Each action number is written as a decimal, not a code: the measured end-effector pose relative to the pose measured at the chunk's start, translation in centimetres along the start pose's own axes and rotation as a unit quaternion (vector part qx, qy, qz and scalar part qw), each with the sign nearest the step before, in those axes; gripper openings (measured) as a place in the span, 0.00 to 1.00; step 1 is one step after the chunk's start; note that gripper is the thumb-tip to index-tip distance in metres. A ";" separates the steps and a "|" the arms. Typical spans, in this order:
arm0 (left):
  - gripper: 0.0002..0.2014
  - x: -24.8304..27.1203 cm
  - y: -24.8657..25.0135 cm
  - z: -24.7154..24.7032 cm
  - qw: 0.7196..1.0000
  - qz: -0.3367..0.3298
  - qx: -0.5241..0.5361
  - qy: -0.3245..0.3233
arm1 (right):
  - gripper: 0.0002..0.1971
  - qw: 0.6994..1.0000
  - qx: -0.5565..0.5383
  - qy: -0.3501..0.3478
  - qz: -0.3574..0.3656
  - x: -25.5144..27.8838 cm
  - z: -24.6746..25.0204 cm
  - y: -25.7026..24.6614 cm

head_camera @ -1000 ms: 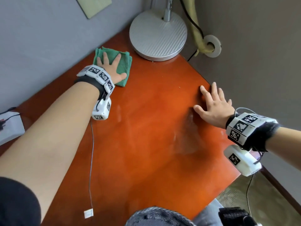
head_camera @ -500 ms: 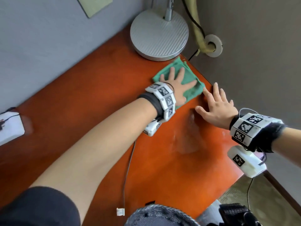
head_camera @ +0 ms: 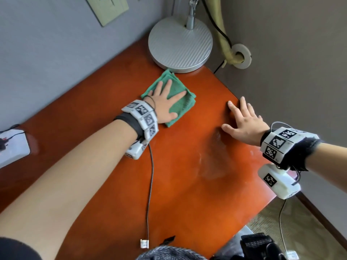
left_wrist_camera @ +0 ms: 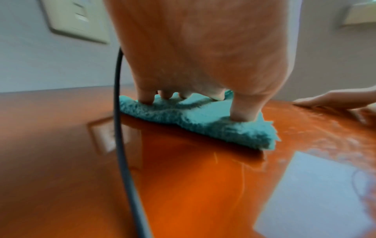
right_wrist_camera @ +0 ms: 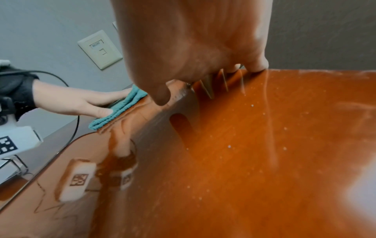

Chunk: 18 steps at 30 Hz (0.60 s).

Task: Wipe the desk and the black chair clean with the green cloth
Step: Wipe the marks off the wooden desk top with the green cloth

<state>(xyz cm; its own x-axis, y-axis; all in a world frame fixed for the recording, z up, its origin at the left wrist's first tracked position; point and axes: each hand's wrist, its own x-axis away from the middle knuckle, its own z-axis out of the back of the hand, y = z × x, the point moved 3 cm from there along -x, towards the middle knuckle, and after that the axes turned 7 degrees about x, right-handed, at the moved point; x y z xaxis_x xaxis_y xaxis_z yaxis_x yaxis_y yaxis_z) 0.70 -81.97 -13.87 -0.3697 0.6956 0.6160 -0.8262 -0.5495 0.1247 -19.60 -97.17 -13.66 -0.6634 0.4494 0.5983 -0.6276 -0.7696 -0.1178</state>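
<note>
Cloth (head_camera: 173,99): folded, flat on tabletop (head_camera: 187,184) under left hand (head_camera: 165,102), fingers spread straight to press it for wiping. Right hand (head_camera: 244,122): flat, empty, beside cloth, likely bracing. Lamp base (head_camera: 180,44) just beyond left hand. Chair: not visible.

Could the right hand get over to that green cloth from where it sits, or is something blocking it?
Probably yes. The right hand lies flat on the glossy orange-brown wooden desk, and only bare desktop separates it from the folded green cloth. The left hand already presses on that cloth, though.
</note>
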 end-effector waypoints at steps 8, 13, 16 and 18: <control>0.38 2.2 -5.2 0.3 0.999 0.025 0.000 -0.028 | 0.37 1.000 -0.025 -0.002 0.011 -0.2 0.1 0.4; 0.38 1.3 -1.0 0.1 0.997 -0.032 -0.048 -0.043 | 0.36 0.999 -0.035 -0.004 0.016 -0.3 0.0 0.7; 0.38 -0.5 3.0 0.4 0.994 -0.079 -0.068 -0.045 | 0.35 0.998 -0.056 0.002 0.013 -0.3 0.1 0.6; 0.38 -1.9 5.5 0.9 0.991 -0.101 -0.084 -0.038 | 0.36 0.997 -0.077 0.010 0.006 -0.2 0.2 0.7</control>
<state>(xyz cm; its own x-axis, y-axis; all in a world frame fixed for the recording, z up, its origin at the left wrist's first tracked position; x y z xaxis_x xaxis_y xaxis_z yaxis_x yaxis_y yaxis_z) -2.76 -86.73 -13.62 -0.1612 0.7427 0.6499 -0.9414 -0.3134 0.1246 -19.75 -97.89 -13.70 -0.6782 0.4509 0.5802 -0.6737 -0.6969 -0.2459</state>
